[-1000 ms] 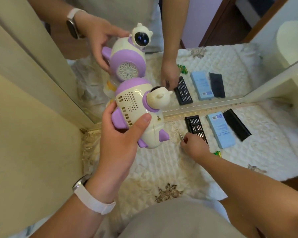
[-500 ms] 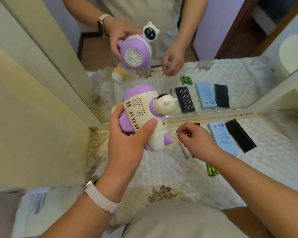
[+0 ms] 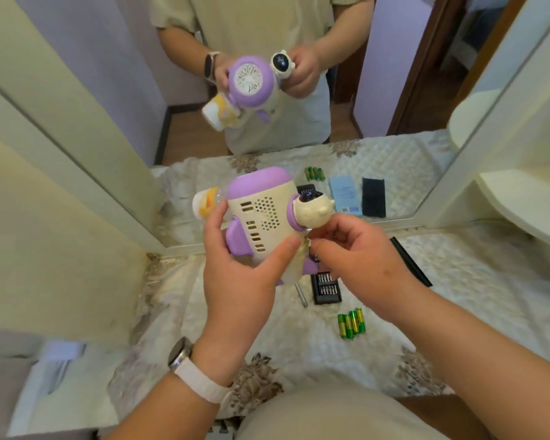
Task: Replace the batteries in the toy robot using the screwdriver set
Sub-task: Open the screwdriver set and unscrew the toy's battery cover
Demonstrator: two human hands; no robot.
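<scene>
The toy robot (image 3: 261,217), cream with purple parts, is held above the cloth with its vented back toward me and its head to the right. My left hand (image 3: 242,274) grips its body from below, thumb across the back. My right hand (image 3: 356,258) pinches the toy just under its head. A thin silver screwdriver (image 3: 300,295) lies on the cloth below the toy. Beside it sits the black bit case (image 3: 326,289), partly hidden by my right hand. Several green batteries (image 3: 351,325) lie nearer to me.
A large mirror (image 3: 394,106) stands behind the quilted cloth (image 3: 458,281) and reflects the toy, both hands and the items. A black strip (image 3: 410,262) lies right of my right hand. A cream cabinet wall (image 3: 45,233) closes the left side.
My right hand has risen from the cloth to the toy's head end, and the screwdriver it held now lies on the cloth. The toy is lifted slightly higher.
</scene>
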